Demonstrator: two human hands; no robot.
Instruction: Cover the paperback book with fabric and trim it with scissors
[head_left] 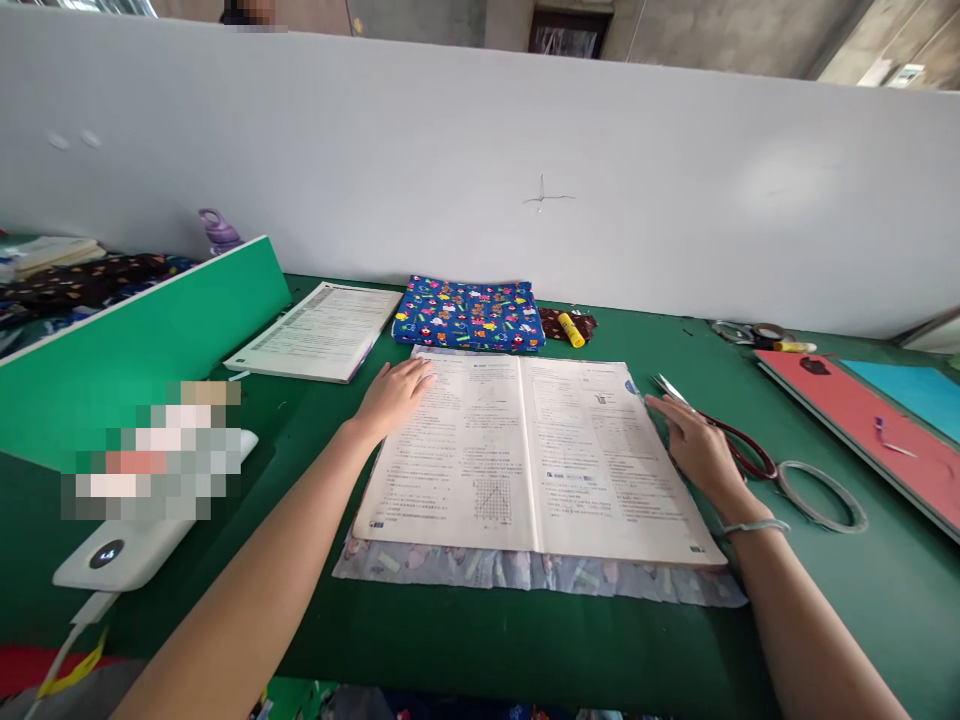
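Observation:
An open book (487, 450) with printed pages lies flat on a pale patterned cloth (540, 573), whose strip shows along the book's lower edge. My left hand (394, 393) rests with fingers spread on the upper left corner of the left page, holding nothing. At the right page's outer edge is my right hand (697, 440), its fingers apart, beside red-handled scissors (750, 452) that lie partly behind it. Folded blue patterned cloth (469, 312) sits just beyond the book, with a yellow glue stick (571, 330) on dark brown cloth (551, 322) to its right.
A stack of printed sheets (319, 330) lies at the back left by a green divider (150, 350). A white power bank (120, 555) with a cable is at the left. Rolls of tape (821, 496) and a red board (862, 420) are at the right. A white partition (480, 170) stands behind.

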